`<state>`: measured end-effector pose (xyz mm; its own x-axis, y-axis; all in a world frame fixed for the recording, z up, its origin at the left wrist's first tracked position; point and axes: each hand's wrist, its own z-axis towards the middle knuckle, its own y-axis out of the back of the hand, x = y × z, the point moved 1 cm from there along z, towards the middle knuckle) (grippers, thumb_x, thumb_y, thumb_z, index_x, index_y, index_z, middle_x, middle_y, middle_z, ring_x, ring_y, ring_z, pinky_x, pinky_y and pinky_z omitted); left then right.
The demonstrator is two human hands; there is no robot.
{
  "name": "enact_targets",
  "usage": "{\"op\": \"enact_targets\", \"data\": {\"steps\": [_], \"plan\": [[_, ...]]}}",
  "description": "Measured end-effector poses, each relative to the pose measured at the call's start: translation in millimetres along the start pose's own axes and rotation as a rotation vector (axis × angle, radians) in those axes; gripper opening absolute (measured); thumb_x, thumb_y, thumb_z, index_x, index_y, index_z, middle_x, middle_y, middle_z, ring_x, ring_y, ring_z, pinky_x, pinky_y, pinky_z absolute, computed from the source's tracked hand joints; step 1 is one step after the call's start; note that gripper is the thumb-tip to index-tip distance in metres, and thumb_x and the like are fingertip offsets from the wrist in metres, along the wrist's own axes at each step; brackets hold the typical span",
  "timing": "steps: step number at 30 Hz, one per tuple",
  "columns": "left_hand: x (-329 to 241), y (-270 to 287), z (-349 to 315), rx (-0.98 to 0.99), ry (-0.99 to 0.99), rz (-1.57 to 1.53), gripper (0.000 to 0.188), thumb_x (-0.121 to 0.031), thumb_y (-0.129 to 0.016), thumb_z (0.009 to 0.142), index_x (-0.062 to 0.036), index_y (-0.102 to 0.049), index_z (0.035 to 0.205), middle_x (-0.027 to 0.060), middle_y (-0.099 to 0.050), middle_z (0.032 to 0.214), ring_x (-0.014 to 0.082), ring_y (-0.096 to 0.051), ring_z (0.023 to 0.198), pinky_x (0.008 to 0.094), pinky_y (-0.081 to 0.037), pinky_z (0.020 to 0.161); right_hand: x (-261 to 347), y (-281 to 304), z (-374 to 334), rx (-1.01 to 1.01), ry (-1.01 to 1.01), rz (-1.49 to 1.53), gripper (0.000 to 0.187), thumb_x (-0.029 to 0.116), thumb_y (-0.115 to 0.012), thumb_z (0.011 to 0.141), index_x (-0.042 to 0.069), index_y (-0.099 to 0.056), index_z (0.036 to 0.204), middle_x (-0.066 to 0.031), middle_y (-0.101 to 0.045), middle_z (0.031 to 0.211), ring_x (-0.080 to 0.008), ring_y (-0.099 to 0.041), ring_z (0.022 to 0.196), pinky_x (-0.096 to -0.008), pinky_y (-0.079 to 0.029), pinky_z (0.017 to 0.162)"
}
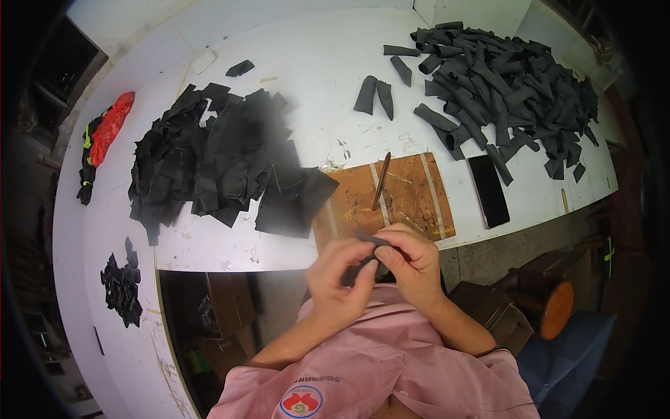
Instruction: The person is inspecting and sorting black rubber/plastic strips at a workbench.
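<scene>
Between my two hands, just off the table's near edge, is a small dark fabric piece (372,239), mostly covered by my fingers. My left hand (340,274) pinches it from one side, fingers curled round. From the other side my right hand (410,260) grips it between thumb and fingers. Beyond them a brown wooden board (412,185) lies at the table edge, with a slim dark pointed stick (382,181) on it. Flat black fabric pieces (202,157) form a loose pile to the left, one overlapping the board. Rolled dark fabric tubes (502,91) are heaped at the far right.
A black phone (488,191) lies right of the board. Three loose tubes (366,94) rest mid-table. At the left are a red plastic bag (112,128) and small black scraps (121,285). A round wooden stool (556,311) and cardboard boxes (492,311) stand below on the right.
</scene>
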<state>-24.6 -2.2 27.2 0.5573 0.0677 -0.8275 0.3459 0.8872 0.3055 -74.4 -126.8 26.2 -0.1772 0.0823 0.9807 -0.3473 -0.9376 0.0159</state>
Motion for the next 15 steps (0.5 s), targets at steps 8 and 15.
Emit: {"op": "enact_targets", "data": {"steps": [8,15], "plan": [[16,11,7,0.025,0.642,-0.689,0.018,-0.006,-0.06,0.079,0.0009,-0.057,0.096,0.0038,-0.059,0.082,0.0076,-0.053,0.072,0.0194,-0.041,0.067,2,4,1,0.099,0.036,0.027,0.019,-0.001,-0.057,0.077,-0.002,-0.057,0.096,-0.0073,-0.057,0.084,-0.0115,-0.055,0.078,-0.0212,-0.044,0.062],[14,4,2,-0.126,0.644,-0.773,0.009,-0.008,-0.06,0.081,-0.0012,-0.059,0.088,0.0014,-0.06,0.078,0.0063,-0.054,0.068,0.0188,-0.042,0.065,-4,-1,-8,-0.083,-0.163,0.173,0.019,0.0,-0.066,0.071,0.0,-0.058,0.089,-0.0042,-0.055,0.079,-0.0081,-0.054,0.074,-0.0203,-0.044,0.059]]}}
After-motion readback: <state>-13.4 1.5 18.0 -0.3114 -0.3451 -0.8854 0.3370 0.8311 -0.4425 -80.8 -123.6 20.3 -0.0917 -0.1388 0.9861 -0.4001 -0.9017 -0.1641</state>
